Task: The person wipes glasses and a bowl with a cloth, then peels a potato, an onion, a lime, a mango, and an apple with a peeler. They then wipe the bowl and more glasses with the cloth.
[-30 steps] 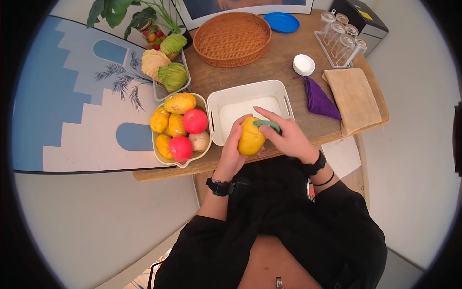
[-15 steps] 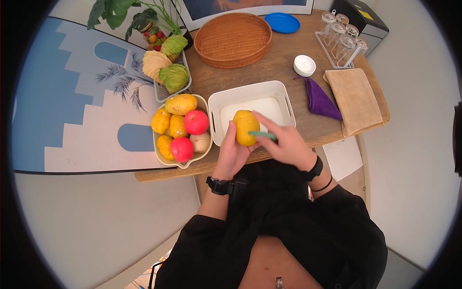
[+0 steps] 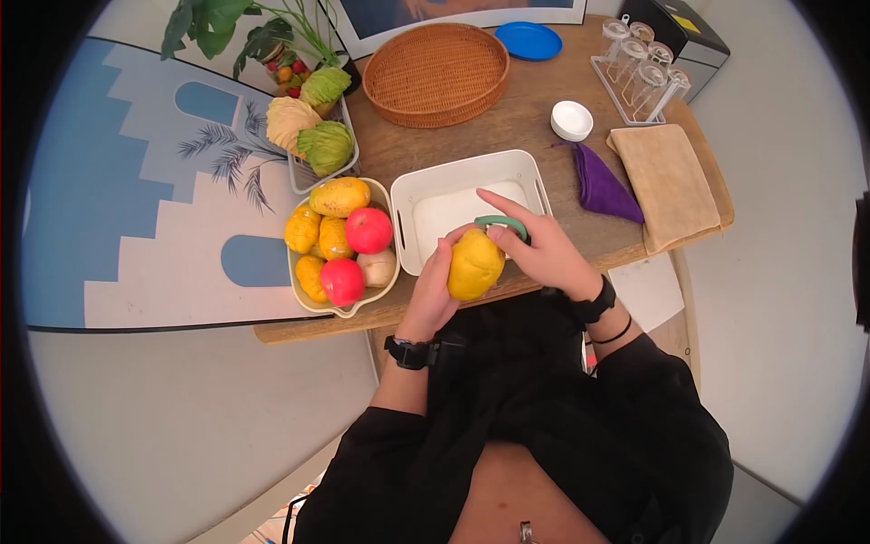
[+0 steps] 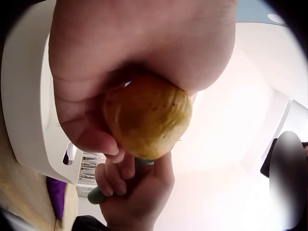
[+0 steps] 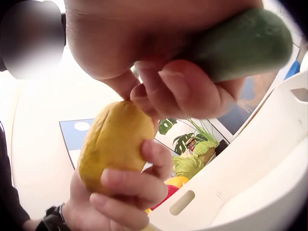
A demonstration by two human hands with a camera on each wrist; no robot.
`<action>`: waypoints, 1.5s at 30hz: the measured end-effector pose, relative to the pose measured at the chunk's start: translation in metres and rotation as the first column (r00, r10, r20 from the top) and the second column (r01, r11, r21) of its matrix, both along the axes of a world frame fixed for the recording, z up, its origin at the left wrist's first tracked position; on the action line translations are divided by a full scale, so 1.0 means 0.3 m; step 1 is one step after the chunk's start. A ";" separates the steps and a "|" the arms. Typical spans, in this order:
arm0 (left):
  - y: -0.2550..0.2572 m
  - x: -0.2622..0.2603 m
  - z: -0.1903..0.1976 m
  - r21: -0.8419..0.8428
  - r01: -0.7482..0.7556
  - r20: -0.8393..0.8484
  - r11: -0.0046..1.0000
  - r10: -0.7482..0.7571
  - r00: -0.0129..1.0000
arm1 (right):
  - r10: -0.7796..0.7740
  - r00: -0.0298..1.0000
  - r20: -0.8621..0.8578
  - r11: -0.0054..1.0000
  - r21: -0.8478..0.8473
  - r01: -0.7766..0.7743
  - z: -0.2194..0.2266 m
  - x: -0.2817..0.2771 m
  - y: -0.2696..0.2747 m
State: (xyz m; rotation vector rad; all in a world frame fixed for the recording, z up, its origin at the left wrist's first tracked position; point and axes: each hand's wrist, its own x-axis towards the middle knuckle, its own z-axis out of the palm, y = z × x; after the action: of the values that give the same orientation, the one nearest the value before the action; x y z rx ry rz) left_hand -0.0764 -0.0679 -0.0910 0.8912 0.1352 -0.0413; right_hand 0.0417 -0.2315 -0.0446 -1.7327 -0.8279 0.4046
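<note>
The left hand (image 3: 433, 292) grips a yellow oblong fruit or vegetable (image 3: 477, 265) above the table's front edge, its fingers wrapped round it in the right wrist view. A tool with a green handle (image 5: 250, 45) is gripped in the right hand (image 3: 549, 257), whose index finger points out over the white bin. Thumb and fingertips of that hand are at the top of the yellow piece (image 5: 118, 139). The tool's working end is hidden by the fingers. Behind both hands stands a white rectangular bin (image 3: 426, 195).
Left of the bin, a cream basket (image 3: 349, 310) holds yellow and red pieces; cabbages (image 3: 324, 148) sit in a grey basket behind. Farther back are a wicker tray (image 3: 437, 74) and blue plate (image 3: 529, 42). White bowls (image 3: 572, 121), purple cloth (image 3: 605, 186), tan cloth (image 3: 666, 186) and glasses (image 3: 649, 83) are right.
The yellow piece has tilted and moved slightly down towards the body since half a second ago. The right hand's index finger has lifted away from it, and the green handle has turned.
</note>
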 end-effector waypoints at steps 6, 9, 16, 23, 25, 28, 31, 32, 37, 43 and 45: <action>0.024 -0.013 -0.006 -0.014 0.013 -0.081 1.000 -0.014 0.997 | 0.225 0.939 -0.261 0.961 -0.097 -0.258 0.058 0.046 -0.011; 0.041 0.008 -0.017 -0.310 0.199 0.083 0.930 -0.182 0.980 | 0.103 0.941 -0.321 0.985 -0.097 -0.141 0.060 0.010 -0.011; -0.025 0.033 0.037 -0.212 -0.128 -0.066 0.969 0.116 0.991 | 0.054 0.917 0.394 0.998 -0.031 -0.046 -0.064 -0.136 -0.011; -0.027 0.025 0.014 -0.196 -0.121 -0.048 0.973 0.114 0.992 | -0.017 0.946 0.324 0.992 -0.116 0.058 -0.047 -0.109 -0.017; -0.039 0.012 0.050 -0.175 -0.123 -0.054 0.977 0.115 0.992 | -0.047 0.954 0.296 0.993 -0.087 0.076 -0.022 -0.084 -0.019; -0.012 -0.012 0.056 -0.135 -0.029 -0.037 0.990 0.024 0.999 | -0.030 0.994 0.107 0.992 -0.117 0.043 0.013 -0.041 -0.021; 0.036 -0.027 -0.012 -0.113 0.129 0.038 0.985 -0.125 0.991 | 0.079 0.997 0.003 0.997 0.016 -0.079 0.015 0.006 -0.017; 0.040 -0.026 -0.019 -0.110 0.187 0.092 0.976 -0.177 0.980 | 0.135 0.991 0.011 0.991 0.016 -0.135 0.012 0.021 -0.015; 0.023 -0.019 0.040 -0.187 0.162 0.062 0.969 -0.153 0.986 | 0.138 0.989 -0.045 0.990 -0.022 -0.139 0.036 0.015 -0.015; -0.023 0.021 0.050 -0.206 -0.130 -0.083 0.970 0.115 0.990 | 0.054 0.937 0.346 0.998 -0.008 -0.054 -0.023 -0.107 -0.024; -0.024 0.021 0.026 -0.171 -0.120 -0.061 0.978 0.111 0.992 | 0.056 0.950 0.308 0.997 -0.069 -0.036 -0.051 -0.140 -0.026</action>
State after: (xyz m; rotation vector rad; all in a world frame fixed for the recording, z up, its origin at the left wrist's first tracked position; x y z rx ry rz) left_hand -0.0700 -0.0750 -0.0832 0.7057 0.2273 0.0327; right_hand -0.0003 -0.2393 -0.0599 -1.8659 -1.0925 0.1911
